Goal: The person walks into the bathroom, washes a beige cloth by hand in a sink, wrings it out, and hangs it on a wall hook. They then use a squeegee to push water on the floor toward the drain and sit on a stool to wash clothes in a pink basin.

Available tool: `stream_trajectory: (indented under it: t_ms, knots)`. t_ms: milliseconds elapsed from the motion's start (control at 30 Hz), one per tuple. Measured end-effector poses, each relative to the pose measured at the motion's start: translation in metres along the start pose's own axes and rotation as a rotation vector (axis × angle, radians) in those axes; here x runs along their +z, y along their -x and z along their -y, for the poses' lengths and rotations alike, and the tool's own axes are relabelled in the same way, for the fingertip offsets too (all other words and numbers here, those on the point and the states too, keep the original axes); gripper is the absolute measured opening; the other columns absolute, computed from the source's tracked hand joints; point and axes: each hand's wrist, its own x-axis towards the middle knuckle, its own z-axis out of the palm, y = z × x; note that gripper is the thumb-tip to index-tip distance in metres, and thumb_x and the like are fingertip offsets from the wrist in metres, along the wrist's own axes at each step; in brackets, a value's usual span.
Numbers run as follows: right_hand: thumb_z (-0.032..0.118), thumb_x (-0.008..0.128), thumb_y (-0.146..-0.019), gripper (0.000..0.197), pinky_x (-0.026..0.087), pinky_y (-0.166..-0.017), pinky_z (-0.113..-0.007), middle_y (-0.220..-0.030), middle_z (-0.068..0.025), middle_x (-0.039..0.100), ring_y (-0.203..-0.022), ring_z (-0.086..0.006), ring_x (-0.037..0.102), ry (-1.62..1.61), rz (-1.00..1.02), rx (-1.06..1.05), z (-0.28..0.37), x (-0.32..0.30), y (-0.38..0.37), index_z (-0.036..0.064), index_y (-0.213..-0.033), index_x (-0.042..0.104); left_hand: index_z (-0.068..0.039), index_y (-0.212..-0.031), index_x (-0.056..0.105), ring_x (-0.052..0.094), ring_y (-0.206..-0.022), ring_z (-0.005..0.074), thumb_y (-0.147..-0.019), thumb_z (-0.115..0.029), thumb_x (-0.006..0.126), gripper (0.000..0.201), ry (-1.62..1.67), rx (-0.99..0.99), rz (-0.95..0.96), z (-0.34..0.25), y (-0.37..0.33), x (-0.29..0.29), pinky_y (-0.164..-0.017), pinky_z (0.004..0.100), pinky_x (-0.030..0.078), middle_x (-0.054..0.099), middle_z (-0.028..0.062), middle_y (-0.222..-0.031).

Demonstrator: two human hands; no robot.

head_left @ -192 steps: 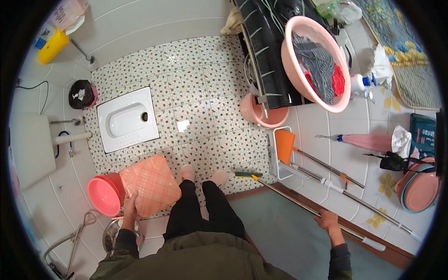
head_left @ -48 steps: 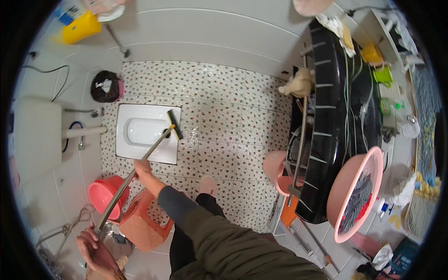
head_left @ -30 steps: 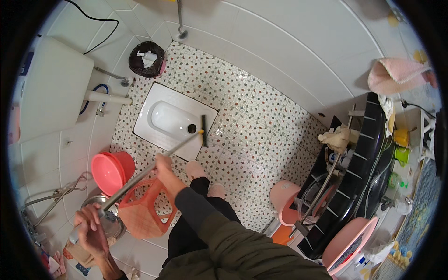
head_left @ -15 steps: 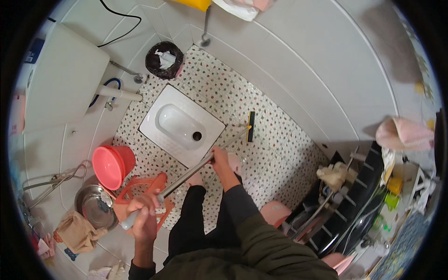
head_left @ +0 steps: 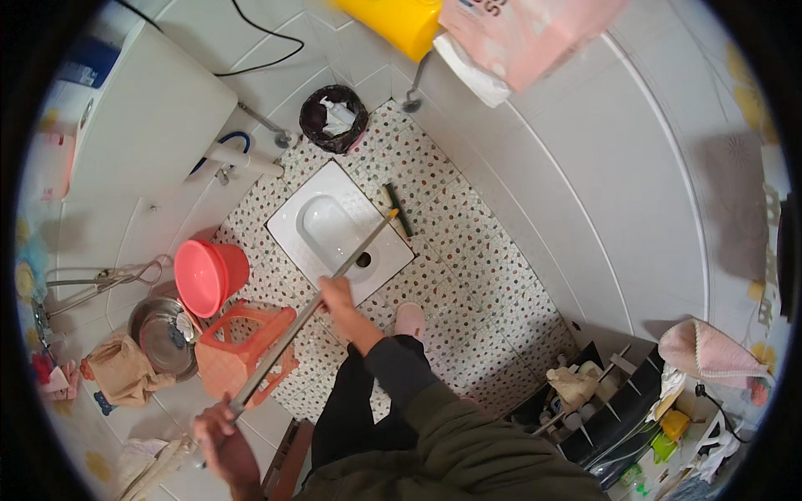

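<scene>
Both my hands hold the metal pole of a long-handled floor brush [head_left: 280, 345], which slants from lower left up to the right. My left hand [head_left: 224, 434] is wrapped round the pole near its upper end. Farther down, my right hand [head_left: 338, 296] closes round it, above the near edge of the white squat toilet [head_left: 322, 196]. The pole crosses over the toilet's drain end. A narrow dark head with a yellow joint rests on the speckled tile floor [head_left: 468, 242], just off the toilet's right edge.
A black-lined bin [head_left: 334, 121] stands in the far corner. At left are a red bucket [head_left: 200, 275], an orange plastic stool [head_left: 230, 363] and a metal basin [head_left: 163, 338]. A cluttered black rack [head_left: 610, 409] stands at lower right. My pink slipper [head_left: 410, 321] shows below the toilet.
The brush head has moved left, closer to the toilet's edge. My left hand has gone down and left with the pole, my right hand left. The view has shifted too.
</scene>
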Motion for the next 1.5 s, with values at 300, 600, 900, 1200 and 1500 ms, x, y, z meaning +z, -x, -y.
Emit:
stream_trajectory:
  t_ms: [300,600,900,1200,1500]
  knots:
    - [0.012,0.053,-0.083,0.025,0.033,-0.034,-0.040,-0.057,-0.0177,0.050,-0.038,-0.0254,0.046,0.277,0.002,0.165,-0.055,0.054,-0.036,-0.0088,-0.070,0.047,-0.011,-0.076,0.035,0.044,-0.090,0.0195,-0.098,-0.027,0.044,0.028,0.034,-0.095,-0.148,0.036,0.004,-0.062,-0.111,0.0472,0.024,0.039,0.0025,-0.077]
    - [0.014,0.057,-0.081,0.025,0.035,-0.034,-0.038,-0.057,-0.0144,0.048,-0.038,-0.0256,0.047,0.434,0.042,-0.017,-0.023,0.063,-0.063,-0.0054,-0.071,0.045,-0.005,-0.088,0.050,0.053,-0.107,0.0291,-0.093,-0.033,0.053,0.029,0.063,-0.050,-0.190,0.044,0.000,-0.073,-0.108,0.0512,0.027,0.056,0.0110,-0.090]
    - [0.014,0.057,-0.081,0.023,0.035,-0.036,-0.040,-0.056,-0.0139,0.049,-0.041,-0.0252,0.049,0.758,0.329,0.179,-0.017,0.107,-0.090,-0.0058,-0.071,0.049,-0.007,-0.085,0.048,0.051,-0.113,0.0331,-0.088,-0.038,0.062,0.034,-0.225,0.103,-0.146,0.049,0.031,0.006,-0.104,0.0524,0.031,0.058,0.0149,-0.091]
    - [0.007,0.050,-0.079,0.018,0.033,-0.032,-0.037,-0.057,-0.0183,0.053,-0.040,-0.0245,0.050,1.349,0.345,0.109,0.098,0.109,-0.135,-0.0094,-0.070,0.051,-0.003,-0.096,0.052,0.047,-0.123,0.0371,-0.089,-0.032,0.064,0.032,-0.149,-0.091,-0.413,0.073,-0.002,0.156,-0.107,0.0523,0.030,0.058,0.0214,-0.115]
    - [0.011,0.052,-0.082,0.031,0.044,-0.042,-0.042,-0.078,-0.0226,0.061,-0.060,-0.0320,0.062,1.866,0.679,0.164,0.012,0.038,-0.087,-0.0138,-0.101,0.056,-0.004,-0.078,0.054,0.053,-0.119,0.0398,-0.075,-0.023,0.080,0.032,-0.331,-0.023,-0.529,0.065,0.059,0.218,-0.104,0.0525,0.036,0.064,0.0188,-0.108]
